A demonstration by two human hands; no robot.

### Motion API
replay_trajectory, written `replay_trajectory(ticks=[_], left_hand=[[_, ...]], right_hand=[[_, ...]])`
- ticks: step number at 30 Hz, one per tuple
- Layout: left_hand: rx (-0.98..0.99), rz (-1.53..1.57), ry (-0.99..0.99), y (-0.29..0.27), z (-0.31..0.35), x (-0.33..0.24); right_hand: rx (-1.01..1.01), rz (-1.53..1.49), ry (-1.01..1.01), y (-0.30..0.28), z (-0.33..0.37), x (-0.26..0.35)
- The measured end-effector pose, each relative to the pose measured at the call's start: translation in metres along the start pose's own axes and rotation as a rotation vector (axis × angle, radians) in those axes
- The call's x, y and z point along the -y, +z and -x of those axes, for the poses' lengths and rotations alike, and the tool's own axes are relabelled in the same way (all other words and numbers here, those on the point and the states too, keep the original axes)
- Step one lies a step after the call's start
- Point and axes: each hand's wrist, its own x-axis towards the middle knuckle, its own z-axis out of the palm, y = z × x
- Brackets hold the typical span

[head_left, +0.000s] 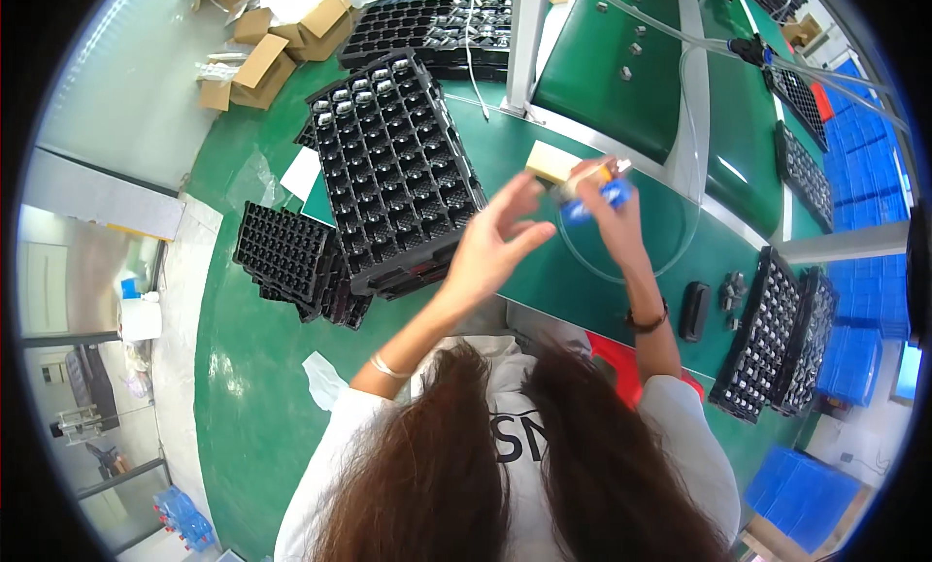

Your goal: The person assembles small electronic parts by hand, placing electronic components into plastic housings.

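My left hand (493, 247) is open beside the near right edge of a large black compartment tray (393, 164), thumb and fingers apart with nothing in them. A row of small shiny metal parts (342, 107) sits in the tray's far end. My right hand (618, 217) is closed round a blue hand tool (597, 203), smeared by motion; its exact kind cannot be made out. A clear hose (585, 263) loops below that hand over the green table (544, 295). Just beyond the tool lies a pale yellow block (551, 161).
More black trays (282, 251) are stacked at the left; filled trays (762, 334) stand at the right beside a black oblong object (694, 312) and loose metal parts (733, 290). A green conveyor belt (621, 67) and a white post (526, 48) stand beyond. Cardboard boxes (262, 72) lie far left.
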Motion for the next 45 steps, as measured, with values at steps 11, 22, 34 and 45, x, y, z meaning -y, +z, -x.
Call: replay_trajectory(ticks=[11,22,34,45], left_hand=[[-0.342,-1.359,0.445,-0.199,-0.14,-0.022],[-0.244,-1.274,0.347,-0.221,-0.18,0.011],[-0.185,0.068,0.057,-0.163,-0.136,-0.029],[-0.144,0.65,-0.329,-0.015,-0.032,-0.019]], right_hand=[[-0.142,0.848,-0.051,-0.025,-0.043,-0.051],[-0.145,0.848,0.118,-0.034,-0.015,-0.038],[-0.341,0.761,-0.26,-0.073,-0.114,-0.093],[-0.651,1.092,-0.163,-0.181,-0.22,-0.135]])
